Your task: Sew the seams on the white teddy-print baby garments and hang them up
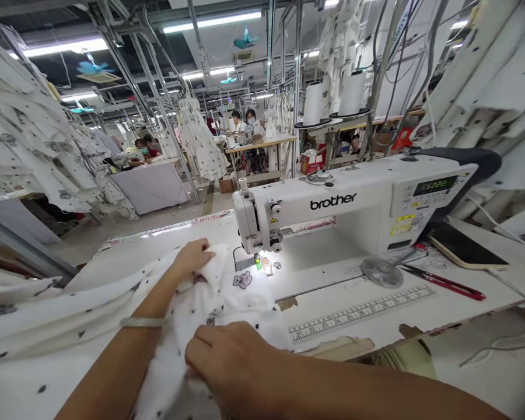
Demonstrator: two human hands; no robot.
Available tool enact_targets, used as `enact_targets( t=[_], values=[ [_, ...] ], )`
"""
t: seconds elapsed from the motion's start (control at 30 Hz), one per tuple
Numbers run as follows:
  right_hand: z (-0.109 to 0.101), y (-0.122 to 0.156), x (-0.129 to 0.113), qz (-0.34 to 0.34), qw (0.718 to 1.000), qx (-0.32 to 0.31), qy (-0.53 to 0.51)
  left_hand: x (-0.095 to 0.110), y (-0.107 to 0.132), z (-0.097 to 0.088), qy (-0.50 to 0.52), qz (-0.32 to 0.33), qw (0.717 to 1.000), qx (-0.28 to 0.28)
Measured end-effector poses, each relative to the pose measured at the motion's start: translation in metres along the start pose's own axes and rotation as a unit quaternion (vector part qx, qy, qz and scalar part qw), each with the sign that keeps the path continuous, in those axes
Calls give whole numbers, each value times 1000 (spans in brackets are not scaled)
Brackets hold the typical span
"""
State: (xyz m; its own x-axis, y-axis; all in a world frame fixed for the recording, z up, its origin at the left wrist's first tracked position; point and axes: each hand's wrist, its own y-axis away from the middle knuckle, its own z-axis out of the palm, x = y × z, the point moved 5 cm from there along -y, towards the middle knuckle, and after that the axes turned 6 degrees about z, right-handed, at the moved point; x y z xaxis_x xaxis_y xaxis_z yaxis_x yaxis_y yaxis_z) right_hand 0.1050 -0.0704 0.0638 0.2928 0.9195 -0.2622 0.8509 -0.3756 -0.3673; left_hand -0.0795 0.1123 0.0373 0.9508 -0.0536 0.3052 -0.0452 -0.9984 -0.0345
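A white printed fabric (227, 297) with small dark motifs lies bunched on the sewing table (359, 303), its far edge under the needle of the white Brother sewing machine (332, 204). My left hand (195, 256), with a bangle on the wrist, rests on the fabric just left of the presser foot, fingers curled into the cloth. My right hand (227, 359) lies nearer to me, its fingers closed in a pinch on a fold of the same fabric.
Red-handled scissors (446, 283), a phone (464, 248) and a round metal disc (381, 272) lie right of the needle. A ruler strip (359, 315) runs along the table front. Hanging garments flank both sides. Other people sit at tables far behind.
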Motion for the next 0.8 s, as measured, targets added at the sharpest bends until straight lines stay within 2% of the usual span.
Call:
enact_targets(
  t=[0.03,0.1,0.13,0.2,0.27,0.3,0.33,0.4,0.47,0.53,0.6,0.73,0.8],
  values=[
    [-13,9,1,-11,999,29,-11,-3,8,-10,0,-1,1000,13],
    [-33,30,3,-47,998,38,-19,-3,26,-29,11,18,999,35],
    [-37,41,5,-64,998,12,-22,0,36,-38,19,34,998,42],
    [-36,61,12,-87,990,-96,-48,12,56,-49,50,69,995,42],
    [-31,70,24,-47,976,-176,-116,28,72,-54,108,99,989,24],
    [-29,70,33,2,971,-178,-159,37,78,-55,136,113,984,15],
    [-29,66,43,70,965,-153,-201,45,82,-55,156,126,980,11],
    [-30,56,65,207,939,-48,-271,59,87,-55,168,147,975,17],
    [-30,46,76,278,904,43,-321,69,87,-54,168,154,973,18],
    [-27,33,76,270,883,72,-378,77,85,-53,166,154,974,12],
    [-21,20,70,236,867,73,-433,83,82,-59,141,158,977,27],
    [1,-1,62,216,835,51,-504,94,83,-92,56,151,977,141],
    [14,-8,58,223,797,21,-561,99,86,-110,12,141,967,212]
  ],
)
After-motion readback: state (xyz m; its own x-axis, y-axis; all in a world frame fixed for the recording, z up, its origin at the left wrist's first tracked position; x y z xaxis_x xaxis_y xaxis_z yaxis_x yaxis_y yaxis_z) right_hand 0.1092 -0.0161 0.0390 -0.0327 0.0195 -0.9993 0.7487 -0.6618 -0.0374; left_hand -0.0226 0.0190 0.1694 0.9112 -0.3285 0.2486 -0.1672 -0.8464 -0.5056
